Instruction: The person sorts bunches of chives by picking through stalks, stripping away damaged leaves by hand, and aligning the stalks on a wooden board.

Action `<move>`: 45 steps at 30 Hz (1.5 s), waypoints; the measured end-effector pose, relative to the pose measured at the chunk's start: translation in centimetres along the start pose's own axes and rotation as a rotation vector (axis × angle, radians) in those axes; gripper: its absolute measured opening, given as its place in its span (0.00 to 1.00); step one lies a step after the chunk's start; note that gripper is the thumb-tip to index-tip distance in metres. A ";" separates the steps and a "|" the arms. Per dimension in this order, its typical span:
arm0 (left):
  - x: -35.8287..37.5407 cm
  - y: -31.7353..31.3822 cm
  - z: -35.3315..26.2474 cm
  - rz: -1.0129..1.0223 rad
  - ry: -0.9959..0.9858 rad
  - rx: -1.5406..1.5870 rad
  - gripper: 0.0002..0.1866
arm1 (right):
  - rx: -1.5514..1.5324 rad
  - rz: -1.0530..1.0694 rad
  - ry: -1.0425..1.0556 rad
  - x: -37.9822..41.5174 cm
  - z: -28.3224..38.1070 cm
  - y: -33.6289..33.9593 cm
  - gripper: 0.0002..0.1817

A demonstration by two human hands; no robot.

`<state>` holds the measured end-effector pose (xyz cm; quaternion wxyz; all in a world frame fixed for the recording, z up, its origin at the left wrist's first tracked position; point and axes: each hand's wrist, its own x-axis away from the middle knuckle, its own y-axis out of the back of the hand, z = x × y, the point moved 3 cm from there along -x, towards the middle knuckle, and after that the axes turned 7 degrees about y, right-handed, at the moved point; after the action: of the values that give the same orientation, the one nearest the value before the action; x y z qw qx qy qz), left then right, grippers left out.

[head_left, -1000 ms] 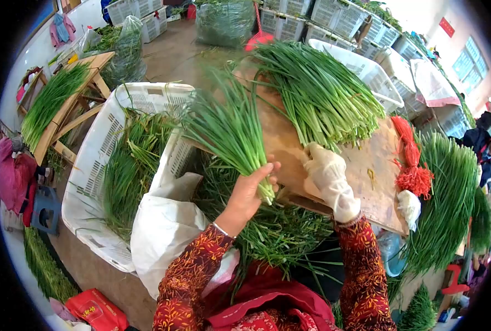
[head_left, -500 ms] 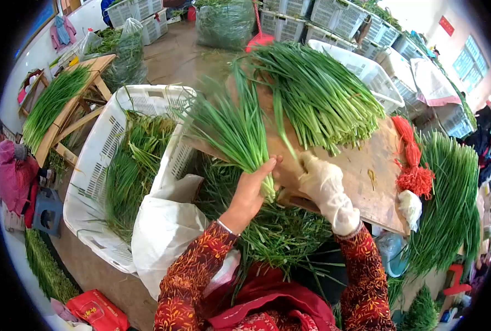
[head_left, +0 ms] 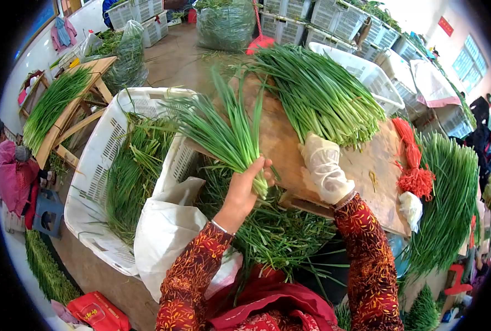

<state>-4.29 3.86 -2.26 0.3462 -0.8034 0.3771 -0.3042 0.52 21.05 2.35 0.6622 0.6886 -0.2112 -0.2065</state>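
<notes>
A small bunch of green stalks (head_left: 231,135) fans up and left from my bare left hand (head_left: 245,190), whose fingers are wrapped round its pale lower ends. My right hand (head_left: 324,168), in a whitish glove, is at the lower edge of a large pile of stalks (head_left: 322,96) on the wooden board (head_left: 278,132). Its fingertips are hidden against the stalk ends, so I cannot see whether it holds any. Loose green leaves (head_left: 281,237) lie below the board, under my hands.
A white crate (head_left: 85,193) of leaves stands at left, beside a white sack (head_left: 165,243). Red ties (head_left: 411,160) and a white bundle (head_left: 410,209) lie on the board's right side. More stalks (head_left: 444,198) stand at right. A person (head_left: 16,171) is at far left.
My right hand has moved up to the large pile's cut ends. My left hand has shifted slightly left with its bunch. The single stalk near my right hand no longer shows there.
</notes>
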 end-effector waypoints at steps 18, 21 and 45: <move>1.8 0.1 0.9 -0.041 0.063 -0.098 0.10 | 0.122 0.010 0.063 0.4 0.7 0.4 0.09; 2.6 0.2 1.5 -0.030 0.083 -0.070 0.11 | -0.116 0.099 0.139 5.1 1.4 1.6 0.10; 3.1 1.1 1.8 -0.114 0.040 -0.077 0.10 | -0.063 -0.084 0.087 1.2 -1.0 -0.4 0.14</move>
<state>-1.76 1.37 -3.49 0.2895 -0.8300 0.3491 -0.3248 2.08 21.20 2.02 0.6830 0.6839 -0.1464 -0.2107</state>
